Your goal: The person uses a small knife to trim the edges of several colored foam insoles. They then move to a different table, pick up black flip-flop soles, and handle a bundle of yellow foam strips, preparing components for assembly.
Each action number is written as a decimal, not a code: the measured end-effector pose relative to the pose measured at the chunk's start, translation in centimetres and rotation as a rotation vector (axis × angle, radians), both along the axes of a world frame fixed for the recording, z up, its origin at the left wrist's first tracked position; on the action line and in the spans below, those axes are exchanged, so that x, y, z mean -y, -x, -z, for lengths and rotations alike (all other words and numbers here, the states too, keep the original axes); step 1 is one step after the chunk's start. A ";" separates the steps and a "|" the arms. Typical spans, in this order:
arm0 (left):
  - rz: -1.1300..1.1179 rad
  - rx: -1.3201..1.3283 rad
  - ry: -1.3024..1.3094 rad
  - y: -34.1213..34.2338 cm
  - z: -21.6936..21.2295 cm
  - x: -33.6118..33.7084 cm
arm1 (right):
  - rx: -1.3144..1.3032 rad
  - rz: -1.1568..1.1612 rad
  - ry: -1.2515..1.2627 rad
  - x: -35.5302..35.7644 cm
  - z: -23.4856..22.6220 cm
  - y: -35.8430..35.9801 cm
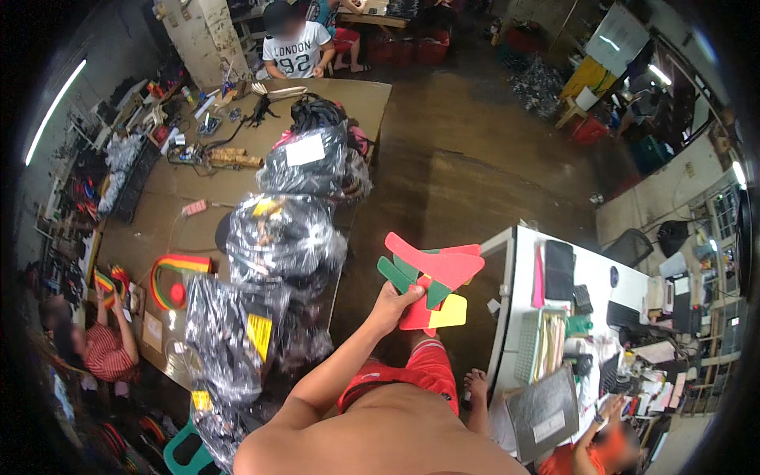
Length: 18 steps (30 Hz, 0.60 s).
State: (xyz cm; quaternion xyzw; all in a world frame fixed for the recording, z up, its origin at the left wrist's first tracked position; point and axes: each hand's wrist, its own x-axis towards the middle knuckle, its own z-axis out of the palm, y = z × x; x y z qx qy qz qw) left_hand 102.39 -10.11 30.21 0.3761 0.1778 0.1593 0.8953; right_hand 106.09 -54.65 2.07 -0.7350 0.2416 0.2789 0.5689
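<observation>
Head view, single frame. Left hand (pixel 393 303) raised at centre of frame, forearm running up from the lower edge; fingers closed on the lower edge of a fan of flat cut-out shapes (pixel 431 279), red, green and yellow, held just right of centre above the dark floor (pixel 483 170). Top piece is red with a forked, curved outline; green strips show beneath it at left, a yellow piece at lower right. Right hand not seen in this frame; its state cannot be told. Below the held shapes: red shorts (pixel 412 372) and a bare foot (pixel 475 385) on the floor. Left of centre, a long brown table (pixel 356 99) runs from the upper middle toward lower left, carrying a row of bundles in clear plastic bags (pixel 285 237), dark contents, some with yellow or white labels. A rainbow-striped arch piece (pixel 178 269) lies on the table at left, beside the bags. Tools and cables scattered on the table's far end, upper left. A person in a white shirt (pixel 297 51) sits at the far end, top of frame; another in a red striped shirt (pixel 111 348) at the left edge. Right side: a white desk (pixel 518 261) with a keyboard, papers and boxes; a third person at lower right holding a grey folder (pixel 546 408).
</observation>
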 end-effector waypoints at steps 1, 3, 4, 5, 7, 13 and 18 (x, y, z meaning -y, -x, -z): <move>0.001 -0.022 -0.032 -1.9 0.2 -1.3 | -0.016 -0.055 0.074 -1.5 0.5 -1.9; -0.043 -0.040 -0.070 -6.0 0.8 -3.9 | -0.023 -0.277 0.203 -3.5 2.4 -5.8; -0.070 -0.054 -0.090 -8.2 1.1 -5.3 | 0.139 -0.579 0.323 -4.4 3.8 -8.0; -0.100 -0.058 -0.110 -10.4 1.3 -6.7 | 0.182 -0.715 0.411 -4.9 5.1 -10.5; -0.106 -0.133 -0.086 -15.4 1.4 -9.4 | 0.070 -0.754 0.411 -6.2 7.8 -15.9; -0.198 -0.092 -0.058 -32.4 -2.1 -16.8 | -0.115 -0.701 0.213 -15.7 13.9 -38.1; -0.291 -0.096 -0.232 -42.6 -2.9 -24.2 | -0.082 -0.553 0.040 -26.2 13.5 -59.6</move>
